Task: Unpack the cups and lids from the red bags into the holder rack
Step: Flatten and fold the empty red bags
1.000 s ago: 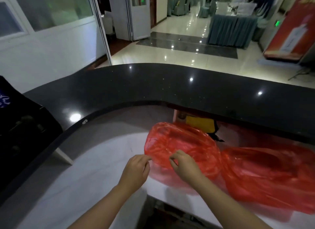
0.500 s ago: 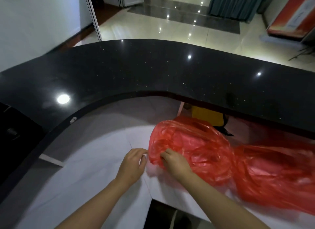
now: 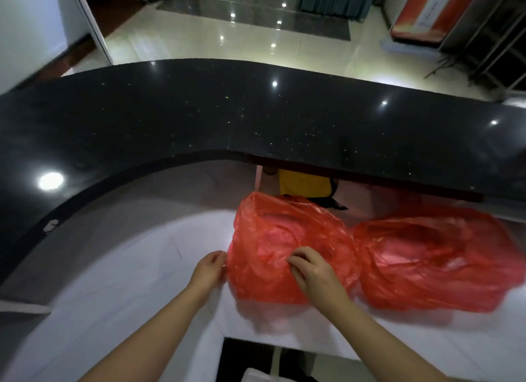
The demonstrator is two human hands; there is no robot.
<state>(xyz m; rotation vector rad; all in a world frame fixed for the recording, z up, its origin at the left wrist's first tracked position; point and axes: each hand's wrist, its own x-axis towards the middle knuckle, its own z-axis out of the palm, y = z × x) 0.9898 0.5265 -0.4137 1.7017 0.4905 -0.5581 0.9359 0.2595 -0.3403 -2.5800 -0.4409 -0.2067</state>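
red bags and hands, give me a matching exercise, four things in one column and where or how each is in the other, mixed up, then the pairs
Column one:
1. left hand
2. right hand
3. right red bag
4. yellow object

Column two:
A. under the black counter ledge, behind the bags
B. pinches the plastic on top of the left red bag
C. lies untouched on the white surface
D. holds the left red bag's left edge

Pairs: 1-D, 2-B, 3-C, 4-A
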